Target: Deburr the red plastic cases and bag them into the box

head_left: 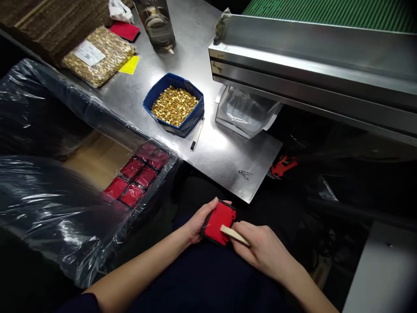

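My left hand (195, 224) holds a small red pad with a black rim (217, 221) over my lap, below the table's front edge. My right hand (263, 250) grips a pale flat stick (233, 234) whose tip rests on the red pad's lower right part. A blue tub (192, 119) full of small gold metal pieces (174, 105) stands on the steel table (224, 156) ahead of my hands. Several more red pads (135, 180) lie in rows inside a plastic-lined cardboard box (81, 191) to my left.
A sealed bag of gold pieces (97, 55), a yellow note (129, 65) and a clear bottle (158, 24) sit at the table's back. A metal conveyor frame (309, 65) runs along the right, with a clear plastic bag (243, 114) under it. A red-handled tool (282, 166) lies beyond the table corner.
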Demonstrator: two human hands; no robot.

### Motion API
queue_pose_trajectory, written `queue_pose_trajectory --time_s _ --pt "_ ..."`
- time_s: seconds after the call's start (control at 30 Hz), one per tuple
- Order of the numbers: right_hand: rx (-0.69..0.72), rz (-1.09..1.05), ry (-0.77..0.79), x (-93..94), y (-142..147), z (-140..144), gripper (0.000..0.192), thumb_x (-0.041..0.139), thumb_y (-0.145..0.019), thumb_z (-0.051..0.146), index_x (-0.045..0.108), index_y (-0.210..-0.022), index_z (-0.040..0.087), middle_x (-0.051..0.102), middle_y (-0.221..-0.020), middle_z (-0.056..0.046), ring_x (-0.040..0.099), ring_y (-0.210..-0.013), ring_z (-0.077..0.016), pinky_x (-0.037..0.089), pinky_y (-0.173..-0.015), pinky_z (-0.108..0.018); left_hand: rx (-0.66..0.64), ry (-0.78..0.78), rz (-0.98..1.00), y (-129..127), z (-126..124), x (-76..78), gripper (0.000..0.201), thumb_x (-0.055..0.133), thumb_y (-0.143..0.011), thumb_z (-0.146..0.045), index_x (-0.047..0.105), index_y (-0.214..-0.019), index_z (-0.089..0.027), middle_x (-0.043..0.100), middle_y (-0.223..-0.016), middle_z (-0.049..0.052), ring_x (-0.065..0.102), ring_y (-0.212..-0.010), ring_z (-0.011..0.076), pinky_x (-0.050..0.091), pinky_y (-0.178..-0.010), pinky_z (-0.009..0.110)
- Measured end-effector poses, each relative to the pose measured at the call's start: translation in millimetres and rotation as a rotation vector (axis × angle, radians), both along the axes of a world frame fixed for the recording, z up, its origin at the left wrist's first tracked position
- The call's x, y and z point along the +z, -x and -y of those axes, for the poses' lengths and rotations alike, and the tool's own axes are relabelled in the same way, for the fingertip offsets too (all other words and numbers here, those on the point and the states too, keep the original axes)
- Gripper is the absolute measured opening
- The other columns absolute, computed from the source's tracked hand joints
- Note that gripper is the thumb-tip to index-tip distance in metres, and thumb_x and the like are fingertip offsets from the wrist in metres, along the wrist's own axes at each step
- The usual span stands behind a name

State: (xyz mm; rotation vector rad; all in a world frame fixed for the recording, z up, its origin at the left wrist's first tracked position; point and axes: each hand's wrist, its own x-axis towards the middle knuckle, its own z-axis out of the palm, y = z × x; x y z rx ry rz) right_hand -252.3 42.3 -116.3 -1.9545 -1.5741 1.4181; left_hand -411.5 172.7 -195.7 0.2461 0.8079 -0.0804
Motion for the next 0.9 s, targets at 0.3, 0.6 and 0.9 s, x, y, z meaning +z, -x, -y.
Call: queue_pose_trajectory --time_s 0.3,0.6,0.9 --pt "0.065 0.039 0.044 -6.3 -2.7 -6.8 0.02 0.045 -0.106 0.035 0.054 -0.091 0.025 0.059 -0.08 0.001 0.053 -0.062 -0.0142 0.032 -0.06 -0.028 0.013 -0.02 -0.023 3.1 -2.5 -2.9 0.058 0.062 -0.094 -0.06 0.069 -0.126 -0.012 0.078 -0.11 0.018 0.075 -0.093 0.0262 0.058 -0.084 0.034" --pt "0.081 -0.016 0.077 -2.6 -3.4 -20.1 0.017 0.046 -0.105 0.033 0.051 -0.09 0.026 0.062 -0.079 0.003 0.054 -0.062 -0.0135 0.031 -0.061 -0.027 0.037 0.02 -0.055 5.9 -3.0 -5.8 0.06 0.06 -0.094 -0.062 0.069 -0.125 -0.011 0.078 -0.11 0.017 0.075 -0.095 0.0266 0.058 -0.084 0.034" --pt "0.065 -0.032 0.055 -5.4 -8.6 -16.2 0.016 0.05 -0.103 0.03 0.056 -0.089 0.025 0.064 -0.078 0.003 0.055 -0.061 -0.0118 0.033 -0.059 -0.025 0.022 0.042 -0.078 4.0 -1.9 -3.1 0.062 0.057 -0.094 -0.065 0.071 -0.122 -0.012 0.078 -0.109 0.016 0.075 -0.092 0.0249 0.059 -0.08 0.031"
